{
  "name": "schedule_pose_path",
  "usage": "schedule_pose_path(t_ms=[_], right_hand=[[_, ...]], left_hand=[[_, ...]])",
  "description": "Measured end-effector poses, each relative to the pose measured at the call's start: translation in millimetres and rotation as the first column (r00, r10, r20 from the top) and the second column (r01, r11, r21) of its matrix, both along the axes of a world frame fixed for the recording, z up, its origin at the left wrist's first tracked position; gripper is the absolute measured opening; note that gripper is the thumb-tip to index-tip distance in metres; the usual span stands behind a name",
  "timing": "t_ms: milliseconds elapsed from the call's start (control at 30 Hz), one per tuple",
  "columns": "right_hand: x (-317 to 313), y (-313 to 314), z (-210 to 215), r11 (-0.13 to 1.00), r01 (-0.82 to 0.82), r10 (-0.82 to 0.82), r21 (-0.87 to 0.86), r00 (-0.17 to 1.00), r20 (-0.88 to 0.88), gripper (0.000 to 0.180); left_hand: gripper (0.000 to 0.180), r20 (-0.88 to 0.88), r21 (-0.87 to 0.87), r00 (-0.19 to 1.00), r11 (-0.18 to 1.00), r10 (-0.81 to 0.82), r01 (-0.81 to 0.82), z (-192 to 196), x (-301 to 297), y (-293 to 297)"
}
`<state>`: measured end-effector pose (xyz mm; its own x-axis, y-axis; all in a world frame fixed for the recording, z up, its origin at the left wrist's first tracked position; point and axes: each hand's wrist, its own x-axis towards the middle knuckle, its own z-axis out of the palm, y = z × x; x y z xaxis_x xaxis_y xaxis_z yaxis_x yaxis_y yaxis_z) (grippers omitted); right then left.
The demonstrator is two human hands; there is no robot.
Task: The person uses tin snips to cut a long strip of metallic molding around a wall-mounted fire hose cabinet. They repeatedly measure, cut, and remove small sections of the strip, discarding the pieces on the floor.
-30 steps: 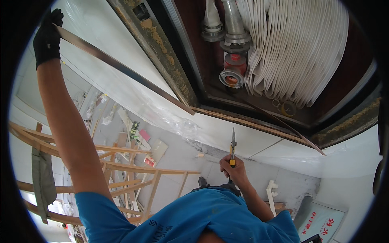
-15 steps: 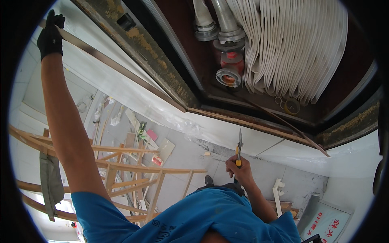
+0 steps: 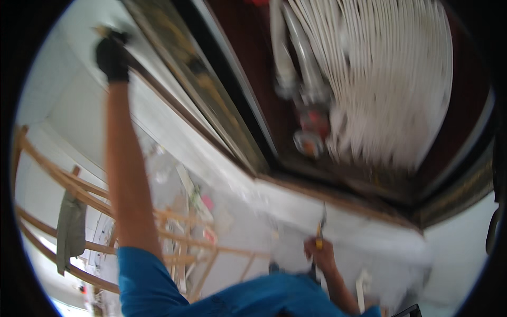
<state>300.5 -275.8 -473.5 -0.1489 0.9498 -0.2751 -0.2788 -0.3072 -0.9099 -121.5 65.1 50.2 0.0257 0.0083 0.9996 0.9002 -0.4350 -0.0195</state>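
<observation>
The gloved left hand (image 3: pixel 112 58) grips a long strip (image 3: pixel 171 99) beside the box's frame (image 3: pixel 208 84); the right hand (image 3: pixel 321 253) holds a yellow tool (image 3: pixel 319 242); it looks like lining up, needing steadiness next.

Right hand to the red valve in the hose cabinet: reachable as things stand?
Probably yes, if raised: the hose cabinet is open and nothing visible blocks the red valve. The right hand, seen below the cabinet's lower edge, holds a yellow-marked tool, which would likely hamper gripping.
</observation>
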Motion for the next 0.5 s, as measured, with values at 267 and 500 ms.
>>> schedule_pose_path(t_ms=[267, 500], right_hand=[[6.8, 32.0, -61.3, 0.994, -0.035, 0.036, 0.1, 0.999, -0.002, 0.032], [-13.1, 66.9, -122.3, 0.979, -0.154, 0.179, 0.137, 0.963, -0.2, 0.053]], left_hand=[[0.027, 0.267, 0.251, 0.945, 0.96, -0.188, 0.12, -48.2, 103.5, -21.4], [0.031, 0.22, 0.197, 0.975, 0.98, -0.023, -0.021, -38.5, 109.1, -63.7]])
